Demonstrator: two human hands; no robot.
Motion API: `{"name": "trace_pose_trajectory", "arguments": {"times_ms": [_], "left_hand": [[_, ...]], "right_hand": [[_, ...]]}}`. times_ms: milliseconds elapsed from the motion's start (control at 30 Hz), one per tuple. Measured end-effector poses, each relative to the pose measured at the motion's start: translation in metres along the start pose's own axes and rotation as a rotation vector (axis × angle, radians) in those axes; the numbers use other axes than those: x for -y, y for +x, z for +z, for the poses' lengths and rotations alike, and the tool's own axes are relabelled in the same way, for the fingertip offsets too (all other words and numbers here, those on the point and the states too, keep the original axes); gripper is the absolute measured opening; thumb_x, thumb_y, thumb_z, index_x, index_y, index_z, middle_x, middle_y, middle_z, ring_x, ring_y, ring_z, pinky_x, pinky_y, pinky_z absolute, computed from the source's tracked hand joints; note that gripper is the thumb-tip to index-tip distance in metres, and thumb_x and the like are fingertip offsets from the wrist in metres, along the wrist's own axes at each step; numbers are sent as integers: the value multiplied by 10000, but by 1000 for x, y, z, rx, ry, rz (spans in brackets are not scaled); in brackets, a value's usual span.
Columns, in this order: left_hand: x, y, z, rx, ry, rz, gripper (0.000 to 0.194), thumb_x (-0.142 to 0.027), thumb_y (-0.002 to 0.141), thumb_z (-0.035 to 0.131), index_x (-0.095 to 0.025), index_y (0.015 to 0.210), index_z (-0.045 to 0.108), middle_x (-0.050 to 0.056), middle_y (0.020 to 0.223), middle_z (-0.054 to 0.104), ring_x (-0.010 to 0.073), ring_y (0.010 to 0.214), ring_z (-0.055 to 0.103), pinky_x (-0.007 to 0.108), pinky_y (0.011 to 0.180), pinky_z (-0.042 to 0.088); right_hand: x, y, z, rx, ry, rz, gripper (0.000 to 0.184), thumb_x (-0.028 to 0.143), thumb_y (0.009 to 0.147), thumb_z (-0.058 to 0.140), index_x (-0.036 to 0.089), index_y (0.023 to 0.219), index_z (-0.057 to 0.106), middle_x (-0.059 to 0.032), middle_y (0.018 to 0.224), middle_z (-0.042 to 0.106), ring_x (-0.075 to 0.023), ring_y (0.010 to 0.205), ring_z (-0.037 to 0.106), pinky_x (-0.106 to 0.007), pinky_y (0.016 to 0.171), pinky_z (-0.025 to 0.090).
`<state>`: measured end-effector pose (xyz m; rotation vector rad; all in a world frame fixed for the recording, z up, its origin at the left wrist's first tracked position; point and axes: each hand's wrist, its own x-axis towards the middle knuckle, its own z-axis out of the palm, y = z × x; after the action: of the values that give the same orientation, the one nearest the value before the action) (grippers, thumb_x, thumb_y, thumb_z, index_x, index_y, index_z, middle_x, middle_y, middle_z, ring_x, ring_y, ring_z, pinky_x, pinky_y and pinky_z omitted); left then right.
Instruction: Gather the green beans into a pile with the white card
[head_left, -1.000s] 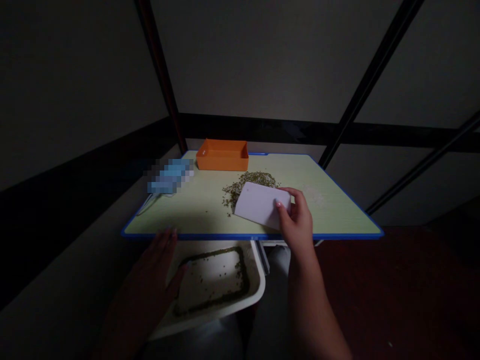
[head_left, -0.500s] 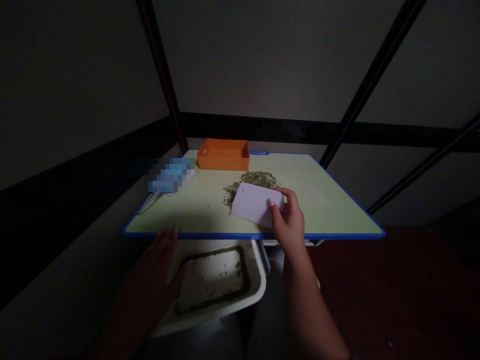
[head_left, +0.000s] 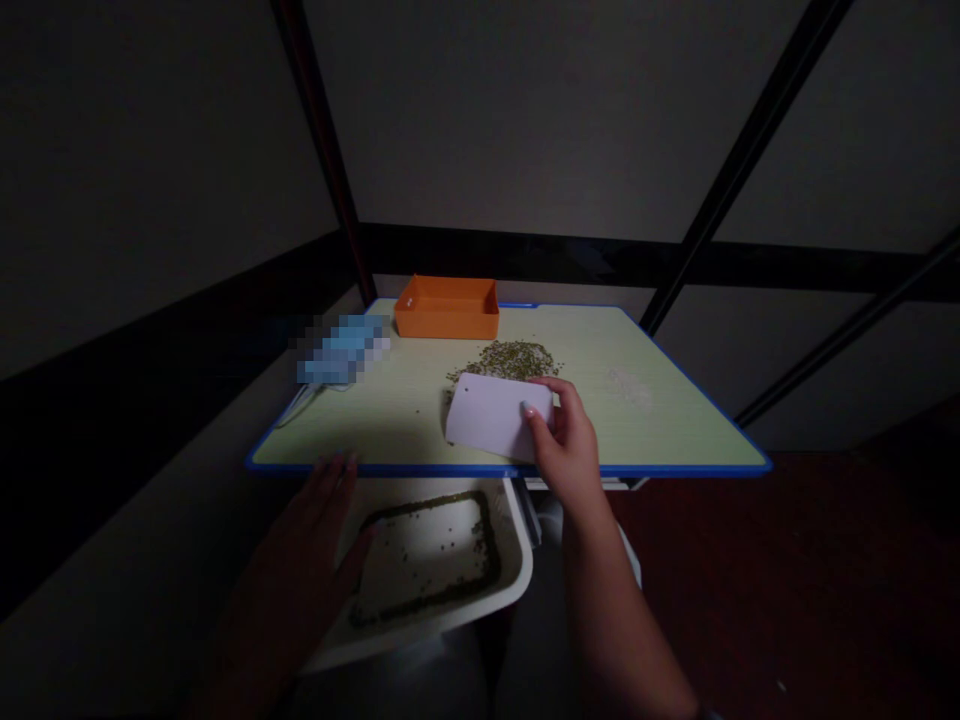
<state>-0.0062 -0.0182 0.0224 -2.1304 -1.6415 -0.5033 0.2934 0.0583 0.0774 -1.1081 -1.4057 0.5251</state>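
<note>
My right hand (head_left: 570,450) grips the right end of a flat white scraper (head_left: 491,415), thumb on top. It is a thin rectangular card with a small hole near one corner. The scraper is held close to the near edge of the pale green table (head_left: 675,430). Just beyond it lies a spread pile of small green-brown beans or seeds (head_left: 517,358), partly hidden by the card. Fingers stretched, my left hand (head_left: 307,545) is at the table's front edge, over the left side of a white tub (head_left: 519,565). More of the grains line the tub's bottom edges.
An orange open box (head_left: 450,323) stands at the table's back left. Left of it lies a pixelated blue item (head_left: 345,350) with a pale cord. A faint whitish patch (head_left: 630,388) marks the table's right side. A blue rim (head_left: 660,470) edges the tabletop.
My right hand has drawn the scraper slightly left and toward me, away from the pile. My left hand has stayed in place.
</note>
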Motion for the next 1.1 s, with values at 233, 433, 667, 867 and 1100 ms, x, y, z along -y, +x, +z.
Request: {"name": "trace_pose_trajectory", "arguments": {"times_ms": [233,433,667,867,1100], "left_hand": [[-1,1,-2,-19,22,29,745,-586,922,300,-152,1524,250,130,1519,469,261,1422,422,413,1099,446],[-1,1,-3,-33,48,42,745,-579,927,293,-144,1529,230,150,1502,486,270,1408,440,418,1076,467],[-1,1,-4,-53,40,54,743,-570,925,319,-137,1524,240,157,1494,496,270,1404,447,415,1072,469],[1,0,1,-20,-16,16,744,-581,915,321,-149,1519,266,150,1515,472,275,1423,422,435,1094,451],[0,-3,1,1,-37,-11,726,-553,917,357,-175,1526,246,131,1539,445,270,1442,392,437,1115,431]], "right_hand": [[6,-2,2,175,202,97,239,284,867,599,246,1101,574,34,718,562,-111,532,452,-205,442,307],[4,3,-9,-48,122,43,269,302,862,601,234,1121,574,-35,937,658,-135,653,550,-237,528,406],[6,-1,-6,-129,-49,-6,265,285,888,547,221,1144,571,-56,965,658,-155,703,583,-252,563,428],[7,-4,1,-72,-92,-5,279,288,893,520,220,1160,563,-45,932,665,-145,634,565,-252,537,414],[-1,-1,-2,-141,-153,12,279,300,887,528,217,1151,560,-34,883,673,-146,622,572,-252,554,424]]}}
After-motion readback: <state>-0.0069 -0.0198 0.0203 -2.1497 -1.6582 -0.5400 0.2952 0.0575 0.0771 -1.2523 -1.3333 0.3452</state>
